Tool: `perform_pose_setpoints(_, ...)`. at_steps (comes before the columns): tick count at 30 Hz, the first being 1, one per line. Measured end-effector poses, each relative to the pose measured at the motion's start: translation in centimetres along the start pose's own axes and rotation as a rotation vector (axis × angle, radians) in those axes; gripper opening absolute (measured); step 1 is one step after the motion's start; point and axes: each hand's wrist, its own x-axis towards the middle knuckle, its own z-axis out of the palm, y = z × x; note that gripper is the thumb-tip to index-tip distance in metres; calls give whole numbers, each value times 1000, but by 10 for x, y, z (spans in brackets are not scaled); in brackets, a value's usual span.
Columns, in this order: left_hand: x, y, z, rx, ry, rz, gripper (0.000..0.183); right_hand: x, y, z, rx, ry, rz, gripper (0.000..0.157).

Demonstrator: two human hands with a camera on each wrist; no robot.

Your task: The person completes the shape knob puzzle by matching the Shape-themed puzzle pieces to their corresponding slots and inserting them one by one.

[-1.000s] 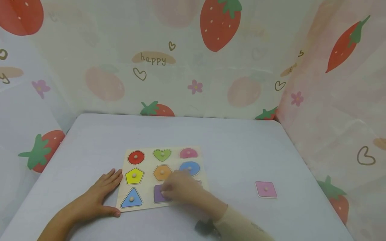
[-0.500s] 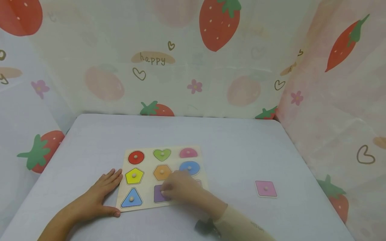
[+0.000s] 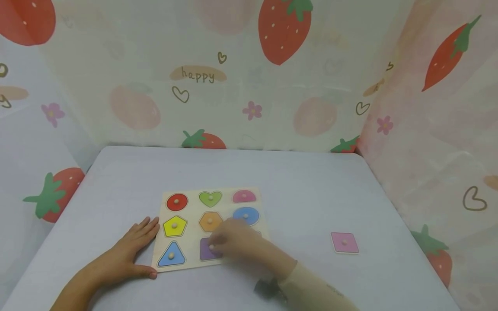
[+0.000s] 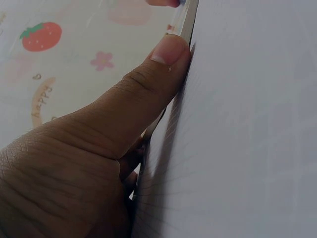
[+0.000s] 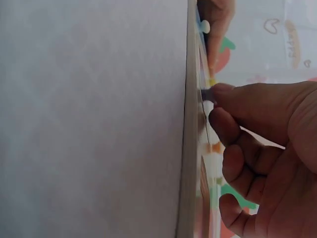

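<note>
A wooden knob puzzle board (image 3: 192, 233) lies on the table with colourful shapes in its recesses. My left hand (image 3: 124, 250) is spread along the board's left edge, its fingertips and thumb (image 4: 171, 52) touching that edge. Over the lower right of the board, my right hand (image 3: 239, 242) pinches the small knob of the purple square piece (image 3: 206, 249) between thumb and index finger (image 5: 225, 124). The other fingers of that hand are curled. Behind the right hand, the bottom right recess of the board is mostly hidden. A pink four-sided piece (image 3: 345, 242) with a knob lies apart to the right.
White cloth covers the table (image 3: 303, 185). Strawberry-print sheets (image 3: 233, 86) stand behind it and along both sides. A dark object (image 3: 266, 288), partly see-through in the view, shows by the right wrist.
Both hands keep their places at the board, and the right fingers stay at the purple square's knob. Only the head view has shifted very slightly.
</note>
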Motion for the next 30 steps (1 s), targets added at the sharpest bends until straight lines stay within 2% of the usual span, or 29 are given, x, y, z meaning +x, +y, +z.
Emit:
perform_pose_setpoints(3, 0, 0, 0, 5, 0, 5, 127, -1, 5, -1, 27, 27, -7, 7)
perform_pose_setpoints(13, 0, 1, 0, -1, -3, 0, 129, -8, 13, -11, 162, 74, 56, 20)
perform_pose_setpoints(18, 1, 2, -2, -6, 0, -1, 128, -17, 20, -22, 128, 104, 27, 24)
perform_pose_setpoints(25, 1, 2, -1, -2, -2, -8, 128, -29, 32, -37, 73, 175, -35, 22)
perform_pose_setpoints(30, 1, 2, -1, -9, -7, -17, 127, -45, 40, -45, 70, 209, 11, 24)
